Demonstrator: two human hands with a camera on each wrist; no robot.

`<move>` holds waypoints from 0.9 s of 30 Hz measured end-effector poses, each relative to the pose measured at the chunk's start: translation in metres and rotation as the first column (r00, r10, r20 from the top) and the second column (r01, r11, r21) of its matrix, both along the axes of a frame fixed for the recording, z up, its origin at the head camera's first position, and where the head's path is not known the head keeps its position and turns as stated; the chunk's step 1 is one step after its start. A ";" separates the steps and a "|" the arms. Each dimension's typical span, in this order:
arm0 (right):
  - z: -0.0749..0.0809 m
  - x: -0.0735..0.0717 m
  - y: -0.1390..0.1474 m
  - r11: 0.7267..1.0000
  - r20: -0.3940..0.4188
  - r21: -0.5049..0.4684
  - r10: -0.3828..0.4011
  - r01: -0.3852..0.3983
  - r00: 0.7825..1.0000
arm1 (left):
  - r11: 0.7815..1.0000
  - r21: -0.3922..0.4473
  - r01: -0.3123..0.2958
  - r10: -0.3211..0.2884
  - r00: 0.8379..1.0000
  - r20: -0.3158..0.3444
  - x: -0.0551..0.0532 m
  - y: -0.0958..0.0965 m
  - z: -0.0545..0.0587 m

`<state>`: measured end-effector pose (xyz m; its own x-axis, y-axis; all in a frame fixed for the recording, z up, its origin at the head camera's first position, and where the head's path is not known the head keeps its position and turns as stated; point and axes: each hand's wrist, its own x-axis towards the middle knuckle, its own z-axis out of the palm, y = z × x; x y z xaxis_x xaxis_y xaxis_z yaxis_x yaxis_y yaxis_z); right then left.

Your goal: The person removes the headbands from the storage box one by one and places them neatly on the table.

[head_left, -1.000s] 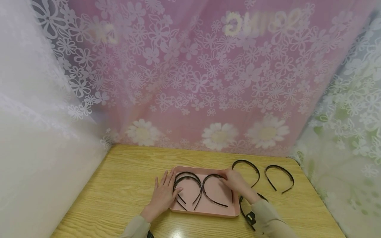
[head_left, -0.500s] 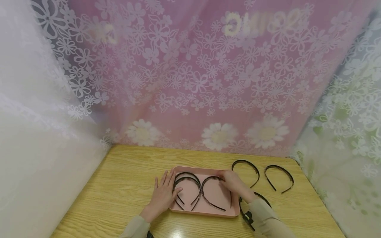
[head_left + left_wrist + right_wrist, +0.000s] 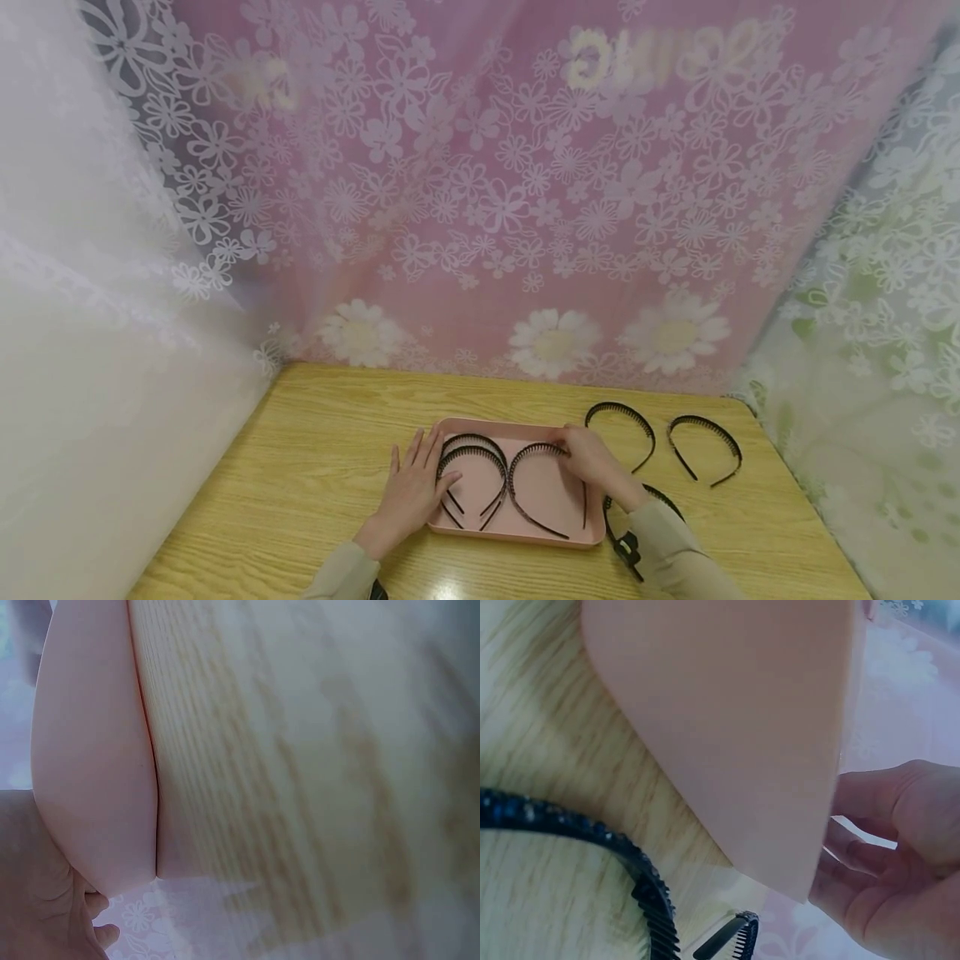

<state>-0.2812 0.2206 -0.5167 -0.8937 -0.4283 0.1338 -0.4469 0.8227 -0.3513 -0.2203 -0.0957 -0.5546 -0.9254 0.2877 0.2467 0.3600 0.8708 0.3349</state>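
Observation:
A shallow pink tray (image 3: pixel 517 540) sits on the wooden table. Inside it, on the left, two black toothed headbands (image 3: pixel 471 451) overlap, arches toward the back. A third black headband (image 3: pixel 512 479) lies on the tray's right half. My right hand (image 3: pixel 592 460) reaches over the right rim and pinches that headband at the upper right of its arch; the fingertips are partly hidden. In the right wrist view its fingers (image 3: pixel 855 802) bend over the tray wall (image 3: pixel 727 735). My left hand (image 3: pixel 408 492) rests at the left rim, fingers spread, thumb over the inside.
Right of the tray lie three more black headbands: one at the back (image 3: pixel 619 407), one farther right (image 3: pixel 705 422), and one (image 3: pixel 663 497) partly under my right sleeve. Glittery stones cover a headband (image 3: pixel 577 823) in the right wrist view. Floral curtains (image 3: pixel 480 208) enclose the table.
The headband in my right hand has shifted slightly, its leg ends now nearer the tray's front wall. The overlapping pair has moved a little too. My left hand stays in place.

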 end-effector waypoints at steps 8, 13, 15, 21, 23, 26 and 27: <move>0.014 0.007 0.009 0.994 0.116 -0.104 -0.009 0.021 0.993 | 1.000 0.012 0.000 0.000 1.000 -0.005 0.001 0.001 0.002; 0.023 0.009 0.023 0.974 0.248 -0.224 0.085 -0.028 0.965 | 1.000 0.026 0.009 -0.008 1.000 -0.029 0.001 0.001 0.001; 0.026 0.010 0.028 0.965 0.288 -0.258 0.120 -0.044 0.950 | 0.999 0.037 0.016 -0.015 0.999 -0.040 0.001 0.000 0.000; 0.036 0.013 0.038 0.942 0.420 -0.337 0.152 -0.002 0.895 | 0.999 0.031 0.007 -0.007 1.000 -0.019 0.002 0.001 0.002; 0.040 0.014 0.040 0.935 0.459 -0.354 0.157 0.018 0.874 | 1.000 0.026 0.001 -0.001 1.000 -0.004 0.002 0.001 0.003; 0.045 0.016 0.041 0.931 0.495 -0.364 0.153 0.043 0.855 | 1.000 0.017 -0.002 0.002 1.000 0.013 0.003 0.002 0.005; 0.046 0.017 0.042 0.929 0.504 -0.367 0.150 0.054 0.851 | 1.000 0.016 -0.003 0.003 1.000 0.016 0.003 0.002 0.005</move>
<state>-0.2647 0.2624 -0.4709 -0.8531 -0.4865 -0.1888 -0.1522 0.5781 -0.8017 -0.2178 -0.0937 -0.5493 -0.9302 0.2811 0.2361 0.3518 0.8663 0.3545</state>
